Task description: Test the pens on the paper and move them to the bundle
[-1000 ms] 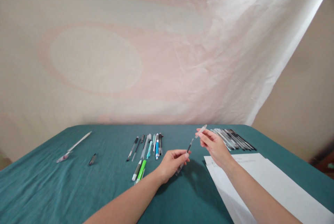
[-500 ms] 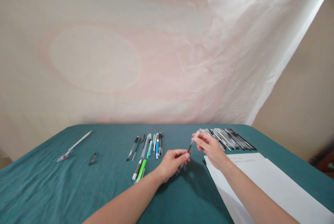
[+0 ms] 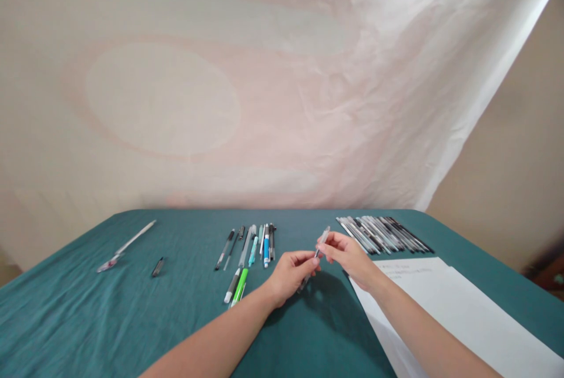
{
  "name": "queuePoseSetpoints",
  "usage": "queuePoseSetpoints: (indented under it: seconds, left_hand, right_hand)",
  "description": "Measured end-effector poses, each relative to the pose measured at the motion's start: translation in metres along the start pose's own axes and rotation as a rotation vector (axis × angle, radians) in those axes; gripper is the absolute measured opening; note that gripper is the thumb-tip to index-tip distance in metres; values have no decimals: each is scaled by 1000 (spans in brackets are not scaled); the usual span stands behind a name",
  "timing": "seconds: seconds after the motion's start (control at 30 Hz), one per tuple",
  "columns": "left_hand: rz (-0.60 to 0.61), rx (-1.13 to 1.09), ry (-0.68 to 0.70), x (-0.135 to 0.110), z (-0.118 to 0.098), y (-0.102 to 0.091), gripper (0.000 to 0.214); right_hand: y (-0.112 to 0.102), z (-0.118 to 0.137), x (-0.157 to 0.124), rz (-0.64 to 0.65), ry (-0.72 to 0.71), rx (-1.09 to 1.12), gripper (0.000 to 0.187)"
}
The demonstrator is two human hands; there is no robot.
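Observation:
Over the cloth, my left hand pinches a slim clear pen whose lower end pokes out beneath the fingers. My right hand is closed on a clear end piece of the pen, tilted up and to the right. The fingertips of both hands are nearly together, with a short dark stretch of the pen between them. Whether the end piece is a cap or part of the barrel, I cannot tell.
A green cloth covers the table. Several pens lie left of my hands, near a green pen. Many more form a row behind white paper. Farther left are a dark cap-like piece and a long clear item.
My right hand has moved left and slightly down, bringing the clear end piece toward my left hand. Less of the dark part shows between them. My left hand has stayed put.

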State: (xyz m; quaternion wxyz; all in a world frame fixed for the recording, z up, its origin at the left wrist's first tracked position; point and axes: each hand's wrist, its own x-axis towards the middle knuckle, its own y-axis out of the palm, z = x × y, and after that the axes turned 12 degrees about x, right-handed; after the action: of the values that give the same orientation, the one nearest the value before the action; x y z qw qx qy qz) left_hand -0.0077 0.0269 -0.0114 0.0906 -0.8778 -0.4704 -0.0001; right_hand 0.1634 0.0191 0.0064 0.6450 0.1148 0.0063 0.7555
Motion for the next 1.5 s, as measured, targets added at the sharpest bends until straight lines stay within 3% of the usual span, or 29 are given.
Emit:
queuePoseSetpoints:
  seconds: [0.57,0.83,1.03,1.5]
  left_hand:
    - [17,2,42,0,-1,-1,44]
    - [17,23,69,1,-1,-2,40]
    - [-4,13,10,2,3,-1,42]
    - [8,134,53,-1,2,-3,38]
  right_hand:
    - [-3,-10,-2,46,34,-21,23]
    - [-6,-3,-3,62,116,-15,35]
    - [-13,5,-1,-13,59,119,38]
    - [-11,-1,2,-157,-40,-188,33]
